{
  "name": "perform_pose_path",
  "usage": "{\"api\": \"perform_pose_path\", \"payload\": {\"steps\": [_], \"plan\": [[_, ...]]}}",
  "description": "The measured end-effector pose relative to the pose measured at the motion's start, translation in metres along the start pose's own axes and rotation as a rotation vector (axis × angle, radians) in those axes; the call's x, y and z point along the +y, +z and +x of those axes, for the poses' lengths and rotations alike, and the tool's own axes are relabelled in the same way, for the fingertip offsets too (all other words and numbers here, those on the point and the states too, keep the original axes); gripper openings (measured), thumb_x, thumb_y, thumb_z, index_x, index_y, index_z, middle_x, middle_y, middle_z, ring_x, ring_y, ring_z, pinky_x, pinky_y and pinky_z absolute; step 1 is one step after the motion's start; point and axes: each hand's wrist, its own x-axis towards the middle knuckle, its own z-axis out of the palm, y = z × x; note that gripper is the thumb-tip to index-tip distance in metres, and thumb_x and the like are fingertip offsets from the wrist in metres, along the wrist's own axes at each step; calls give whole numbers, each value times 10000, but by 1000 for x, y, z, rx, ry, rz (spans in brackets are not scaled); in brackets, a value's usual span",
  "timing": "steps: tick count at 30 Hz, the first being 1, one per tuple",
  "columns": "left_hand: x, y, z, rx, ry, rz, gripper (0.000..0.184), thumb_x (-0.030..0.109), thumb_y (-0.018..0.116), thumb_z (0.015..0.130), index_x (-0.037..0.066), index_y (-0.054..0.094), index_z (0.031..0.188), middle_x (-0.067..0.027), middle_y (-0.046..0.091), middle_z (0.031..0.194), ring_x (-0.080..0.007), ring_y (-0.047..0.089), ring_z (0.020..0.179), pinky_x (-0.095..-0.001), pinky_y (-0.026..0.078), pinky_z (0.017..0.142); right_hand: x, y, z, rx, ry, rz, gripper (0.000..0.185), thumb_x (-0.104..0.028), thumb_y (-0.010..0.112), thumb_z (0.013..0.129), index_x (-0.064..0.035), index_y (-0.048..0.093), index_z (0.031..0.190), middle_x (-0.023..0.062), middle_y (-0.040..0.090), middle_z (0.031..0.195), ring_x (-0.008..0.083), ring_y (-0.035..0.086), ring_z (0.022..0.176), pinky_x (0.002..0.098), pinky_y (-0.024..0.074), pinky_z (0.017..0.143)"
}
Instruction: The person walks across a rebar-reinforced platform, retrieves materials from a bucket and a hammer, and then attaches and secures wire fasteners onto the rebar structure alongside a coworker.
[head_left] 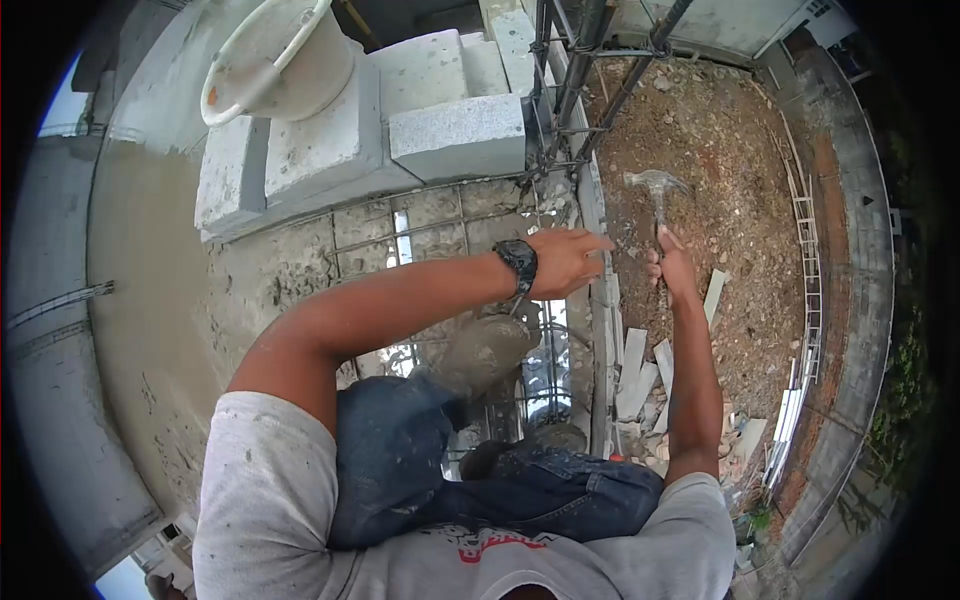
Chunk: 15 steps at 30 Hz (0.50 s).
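My left hand (566, 263), with a dark watch (517, 267) on its wrist, reaches to the top edge of a long narrow board (600, 330). Its fingers are stretched out at the board, and no object shows between them. To the right, beyond the board, my right hand (676, 268) is closed around the handle of a claw hammer (657, 184). The hammer's head points up and away from me, over the brown soil, touching nothing that I can make out. Steel bars (463, 220) cross the muddy floor left of the board.
A white bucket (325, 75) stands on pale blocks (457, 133) at the upper left. Upright rebar (575, 85) rises at the top. Rubble ground (740, 190), loose wood strips (634, 375) and a ladder-like frame (806, 235) lie right. Wet cement (150, 230) spreads left.
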Motion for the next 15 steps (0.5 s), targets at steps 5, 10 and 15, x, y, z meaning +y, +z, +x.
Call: {"api": "perform_pose_path", "payload": {"steps": [5,10,15], "plan": [[-14,22,47,-20,147,142,154,208,579,989,109,649,1083,-109,595,1331,-293,558,1287,-471,421,1087,6,-5,-13,-47,36,157,367,-373,535,1073,-159,499,1369,-27,477,687,86,420,486,268,373,438],[-39,28,63,-253,-6,263,137,215,569,992,129,605,1093,-70,651,1158,-253,600,1217,-502,369,1125,5,2,-1,-90,36,213,407,-363,525,1076,-163,462,1425,-30,466,680,86,397,503,277,368,455],[-39,32,61,-112,-26,130,90,162,570,961,91,570,1015,-99,619,990,-298,625,1041,-487,467,961,-6,33,7,-144,24,117,311,-351,513,1081,-139,507,1308,-37,464,679,78,390,501,277,365,457]]}}
